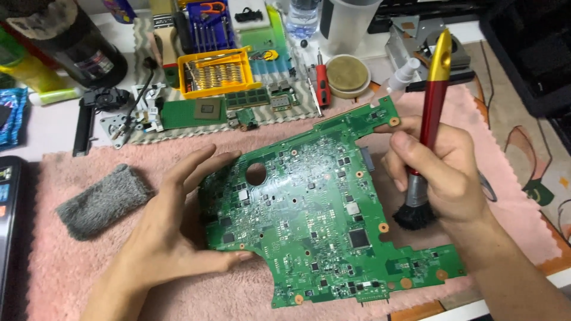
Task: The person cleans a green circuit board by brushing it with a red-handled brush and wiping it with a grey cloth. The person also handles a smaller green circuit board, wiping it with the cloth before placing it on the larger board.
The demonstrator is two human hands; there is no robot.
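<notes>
A pink fluffy cloth covers the near part of a cluttered workbench; on it, in the middle of the head view, lies a large green circuit board, tilted so that its far right corner points away; the left hand rests on the cloth at the board's left edge, its fingers spread apart, with fingertips touching the edge on the far side and the thumb touching it on the near side; the right hand is closed around a brush with a red and gold handle, held nearly upright; the black bristles point down at the board's right edge, though whether they touch it cannot be told; to the left on the cloth, well apart from the board, lies a grey fuzzy pad; farther back stand a yellow tray of small parts, a red-handled screwdriver, a round tin and a clear plastic bottle.
</notes>
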